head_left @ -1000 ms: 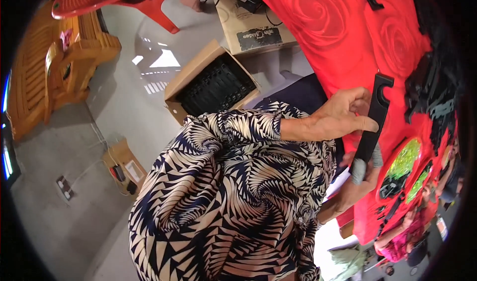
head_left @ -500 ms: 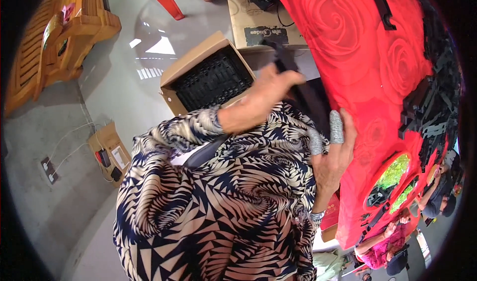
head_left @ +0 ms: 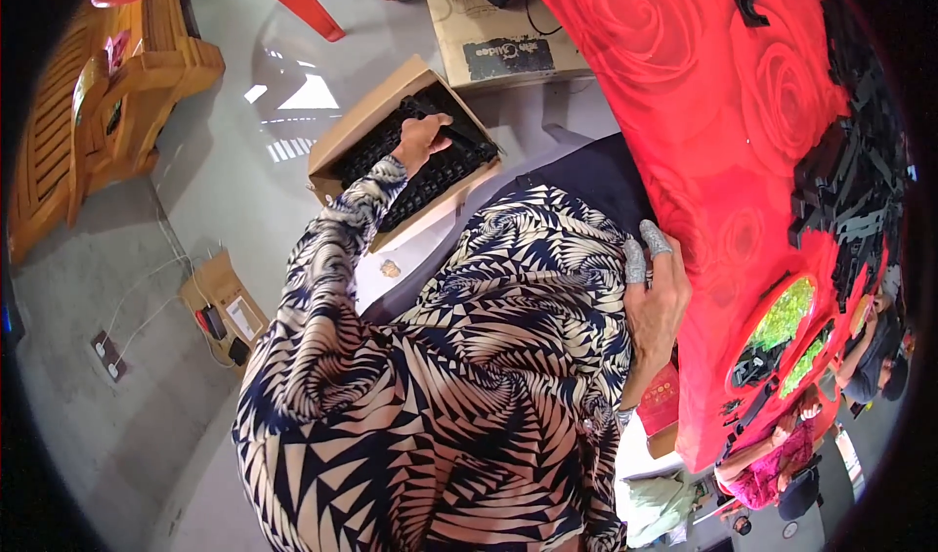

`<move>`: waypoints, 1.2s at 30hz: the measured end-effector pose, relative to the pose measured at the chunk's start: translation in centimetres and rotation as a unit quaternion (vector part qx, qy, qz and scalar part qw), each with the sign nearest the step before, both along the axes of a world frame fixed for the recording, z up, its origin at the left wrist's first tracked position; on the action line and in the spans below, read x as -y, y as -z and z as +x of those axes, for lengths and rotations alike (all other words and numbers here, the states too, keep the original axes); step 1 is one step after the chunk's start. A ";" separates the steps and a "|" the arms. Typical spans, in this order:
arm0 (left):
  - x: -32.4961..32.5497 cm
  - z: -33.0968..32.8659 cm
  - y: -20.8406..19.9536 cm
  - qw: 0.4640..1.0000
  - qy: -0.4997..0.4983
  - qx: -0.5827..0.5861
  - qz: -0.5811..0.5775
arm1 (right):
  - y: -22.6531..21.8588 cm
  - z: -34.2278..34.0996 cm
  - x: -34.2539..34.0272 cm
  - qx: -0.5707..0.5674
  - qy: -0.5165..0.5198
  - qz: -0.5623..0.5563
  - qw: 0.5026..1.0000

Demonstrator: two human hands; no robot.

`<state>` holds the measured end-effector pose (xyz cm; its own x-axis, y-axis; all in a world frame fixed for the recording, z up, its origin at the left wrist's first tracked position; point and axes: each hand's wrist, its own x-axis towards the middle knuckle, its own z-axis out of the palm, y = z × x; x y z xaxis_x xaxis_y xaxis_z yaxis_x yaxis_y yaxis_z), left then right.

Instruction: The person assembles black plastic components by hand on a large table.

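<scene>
My left hand [head_left: 421, 142] reaches into an open cardboard box [head_left: 337, 134] on the floor. Its fingers are closed on a long black plastic part [head_left: 467, 140], partly hidden by the hand. Beneath it, rows of similar black parts [head_left: 415, 192] fill the box. My right hand [head_left: 657, 303] lies at the edge of the red table, fingers stretched out and holding nothing. Two of its fingers are wrapped in silvery tape.
A red rose-patterned cloth covers the table [head_left: 718, 210] on the right. Black parts lie in a heap [head_left: 850, 200] along its far side, near round trays of green pieces [head_left: 782, 327]. Another carton [head_left: 508, 39] stands beyond the box. Co-workers [head_left: 772, 469] sit at lower right.
My left hand has moved from above my lap to the left, down into the box, carrying the black part. My right hand has stayed at the table edge.
</scene>
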<state>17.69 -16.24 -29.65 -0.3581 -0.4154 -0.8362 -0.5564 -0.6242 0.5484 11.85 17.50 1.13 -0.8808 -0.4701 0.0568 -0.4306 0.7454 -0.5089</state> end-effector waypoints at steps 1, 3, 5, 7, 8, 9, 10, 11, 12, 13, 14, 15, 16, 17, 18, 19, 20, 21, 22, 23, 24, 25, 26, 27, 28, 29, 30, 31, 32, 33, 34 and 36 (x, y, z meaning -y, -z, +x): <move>-0.3 -0.9 1.7 0.997 0.030 0.066 -0.034 | -0.1 0.1 0.0 -0.001 0.005 0.002 1.000; -0.9 -1.8 2.7 0.984 0.078 0.101 -0.125 | -0.4 -0.1 0.3 0.036 0.021 0.001 0.999; -1.1 -2.0 3.0 0.979 0.105 0.075 -0.159 | -0.3 -0.2 0.1 0.041 0.018 0.006 0.999; -1.5 -2.8 3.4 0.954 0.167 0.167 -0.185 | -0.2 -0.3 0.0 0.047 0.015 0.010 0.999; -1.8 -2.8 4.0 0.956 0.169 0.153 -0.185 | 0.0 -0.4 -0.2 0.051 0.013 0.011 0.999; -1.9 -2.8 4.6 0.956 0.171 0.154 -0.184 | 0.0 -0.4 -0.3 0.056 0.011 0.011 0.998; -1.9 -3.0 5.2 0.951 0.188 0.157 -0.191 | 0.0 -0.3 -0.2 0.058 0.012 0.011 0.998; -1.9 -3.0 5.7 0.945 0.205 0.159 -0.197 | -0.1 -0.3 -0.1 0.072 0.016 0.009 0.997; -2.0 -3.2 5.7 0.943 0.200 0.154 -0.216 | -0.2 -0.4 0.0 0.084 0.021 0.007 0.996; -2.2 -3.5 5.8 0.943 0.201 0.153 -0.215 | -0.2 -0.4 0.0 0.083 0.022 0.007 0.996; -2.4 -3.7 5.8 0.932 0.215 0.168 -0.238 | -0.1 -0.4 -0.1 0.098 0.029 0.007 0.995; -2.6 -3.9 5.5 0.920 0.228 0.183 -0.260 | -0.1 -0.4 -0.1 0.113 0.037 0.007 0.993; -2.5 -3.9 5.9 0.920 0.229 0.183 -0.259 | 0.0 -0.3 -0.2 0.113 0.038 0.008 0.993; -2.0 -3.5 6.9 0.927 0.221 0.172 -0.248 | 0.2 -0.3 -0.3 0.120 0.038 0.003 0.992; -1.8 -3.4 6.9 0.935 0.214 0.159 -0.233 | 0.2 -0.4 -0.2 0.125 0.039 0.003 0.991; -1.8 -3.2 6.8 0.936 0.211 0.161 -0.232 | 0.2 -0.4 -0.1 0.126 0.036 0.003 0.991; -1.7 -3.1 6.9 0.938 0.200 0.180 -0.220 | 0.3 -0.4 0.0 0.135 0.036 0.003 0.990; -1.9 -4.0 6.3 0.939 0.194 0.192 -0.209 | 0.3 -0.5 -0.1 0.138 0.044 0.002 0.989; -2.2 -4.6 4.8 0.936 0.205 0.194 -0.211 | 0.3 -0.5 -0.2 0.135 0.048 0.003 0.990; -2.3 -5.1 4.6 0.936 0.208 0.190 -0.211 | 0.3 -0.5 -0.3 0.143 0.057 0.003 0.988; -2.3 -5.1 4.2 0.923 0.225 0.210 -0.233 | 0.3 -0.5 -0.3 0.155 0.063 0.002 0.986; -2.2 -5.2 3.9 0.908 0.241 0.230 -0.254 | 0.3 -0.6 -0.2 0.155 0.064 0.002 0.986; -2.1 -5.3 3.6 0.924 0.214 0.225 -0.222 | 0.2 -0.7 -0.2 0.155 0.063 0.000 0.986; -2.1 -5.4 3.2 0.924 0.215 0.225 -0.223 | 0.1 -0.8 -0.1 0.155 0.063 -0.003 0.986; -2.6 -5.6 2.4 0.921 0.207 0.231 -0.234 | 0.2 -0.8 -0.2 0.155 0.066 -0.002 0.986; -2.9 -5.9 1.8 0.919 0.199 0.237 -0.245 | 0.2 -0.8 -0.3 0.160 0.072 -0.003 0.985; -2.0 -4.7 3.4 0.921 0.191 0.233 -0.247 | 0.2 -0.6 -0.3 0.166 0.069 -0.013 0.984; -2.0 -3.9 3.9 0.921 0.190 0.235 -0.246 | 0.2 -0.6 -0.2 0.169 0.067 -0.012 0.983; -2.1 -3.2 4.3 0.922 0.190 0.236 -0.241 | 0.2 -0.5 -0.2 0.168 0.062 -0.012 0.984; -2.5 -3.5 4.6 0.923 0.198 0.228 -0.240 | 0.3 -0.4 -0.4 0.159 0.065 -0.013 0.985; -3.4 -4.2 2.5 0.927 0.239 0.193 -0.217 | 0.3 -0.4 -0.7 0.155 0.079 -0.010 0.985; -4.6 -4.6 3.1 0.916 0.272 0.190 -0.228 | 0.0 -0.3 -1.2 0.144 0.090 -0.001 0.986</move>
<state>13.11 -11.64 -32.74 -0.3354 -0.5981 -0.7278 -0.9213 0.0471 0.3859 11.54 18.71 1.08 -0.9300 -0.3046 -0.2059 -0.1293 0.7952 -0.5924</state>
